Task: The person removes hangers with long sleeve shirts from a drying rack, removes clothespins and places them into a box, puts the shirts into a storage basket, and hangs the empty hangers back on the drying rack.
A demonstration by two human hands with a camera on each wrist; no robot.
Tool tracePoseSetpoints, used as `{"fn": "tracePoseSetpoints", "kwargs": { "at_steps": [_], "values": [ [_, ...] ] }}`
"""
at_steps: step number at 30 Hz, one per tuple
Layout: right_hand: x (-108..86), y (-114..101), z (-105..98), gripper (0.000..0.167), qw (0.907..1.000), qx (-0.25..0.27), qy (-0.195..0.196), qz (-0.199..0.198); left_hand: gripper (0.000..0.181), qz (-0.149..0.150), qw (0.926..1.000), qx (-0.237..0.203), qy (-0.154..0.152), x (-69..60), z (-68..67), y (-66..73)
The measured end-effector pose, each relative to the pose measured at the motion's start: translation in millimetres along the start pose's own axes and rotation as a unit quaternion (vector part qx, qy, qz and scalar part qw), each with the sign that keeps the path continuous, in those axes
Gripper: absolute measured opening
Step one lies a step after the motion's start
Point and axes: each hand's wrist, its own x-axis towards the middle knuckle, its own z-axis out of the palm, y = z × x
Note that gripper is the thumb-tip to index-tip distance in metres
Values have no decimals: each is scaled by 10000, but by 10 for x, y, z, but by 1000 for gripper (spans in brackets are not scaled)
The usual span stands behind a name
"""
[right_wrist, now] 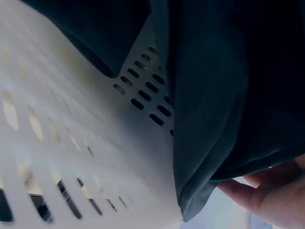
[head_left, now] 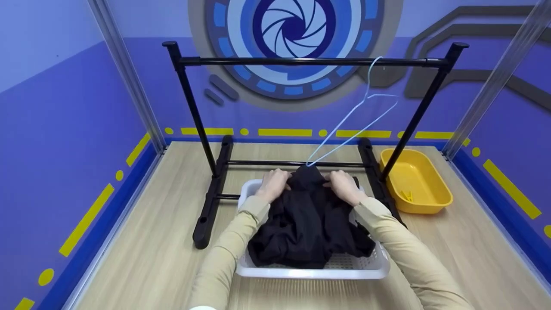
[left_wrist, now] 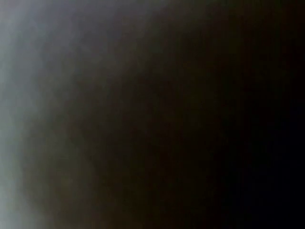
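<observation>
A crumpled black garment (head_left: 308, 219) lies in and over a white plastic basket (head_left: 312, 273); its exact kind cannot be made out. My left hand (head_left: 274, 185) grips the garment's upper left edge, while my right hand (head_left: 343, 187) holds it on the upper right. In the right wrist view, the fingers of the right hand (right_wrist: 274, 195) pinch the hem of the dark cloth (right_wrist: 209, 105) beside the perforated basket wall (right_wrist: 95, 124). The left wrist view is too dark and blurred to read. Just beyond the garment hangs a light blue wire hanger (head_left: 351, 114), its lower corner close to the cloth.
Behind the basket stands a black clothes rack (head_left: 280, 61), with the hanger hooked on its top bar. To the right, a yellow tub (head_left: 419, 176) contains a small yellow clothespin (head_left: 407, 196). Blue panelled walls (head_left: 77, 142) enclose the wooden table (head_left: 155, 241).
</observation>
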Motion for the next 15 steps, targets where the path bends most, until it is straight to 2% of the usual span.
{"fn": "tracePoseSetpoints", "kwargs": {
  "at_steps": [7,11,15],
  "values": [
    [8,-12,-29,29,9998,129,84,89,18,225,9994,95,229,2,-32,22],
    [8,0,-59,28,9996,265,85,62,20,575,9962,481,436,2,-45,34],
    [12,22,-77,27,9982,536,231,-130,21,867,9916,754,600,-15,-57,31]
  ]
}}
